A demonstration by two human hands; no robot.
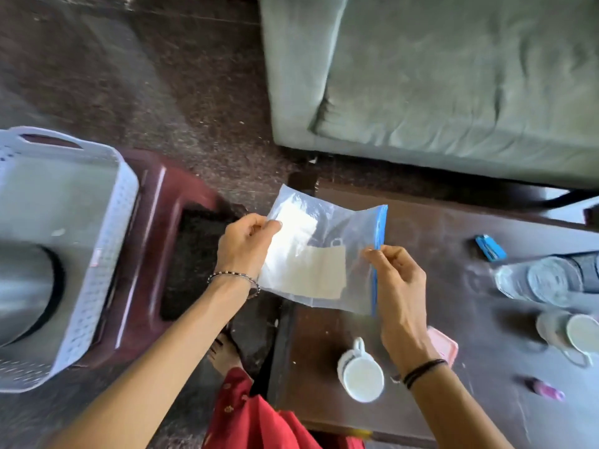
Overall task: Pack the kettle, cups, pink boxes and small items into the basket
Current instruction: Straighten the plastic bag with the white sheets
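Both hands hold a clear zip bag (324, 254) with a blue seal strip, above the gap between stool and table. My left hand (246, 244) pinches its closed left end; my right hand (398, 280) pinches the blue strip. Pale flat items lie inside the bag. A white perforated basket (107, 254) sits on a maroon stool at the left, with the steel kettle (26, 290) inside it. On the dark table stand a white cup (361, 372) and a second cup (573, 332). A pink box (445, 346) shows partly behind my right wrist.
A blue lighter (490, 248), a pink small item (546, 390) and a clear plastic bottle (544, 280) lie on the table (453, 228) at right. A grey-green sofa (453, 76) fills the top right. My foot and red clothing show below the bag.
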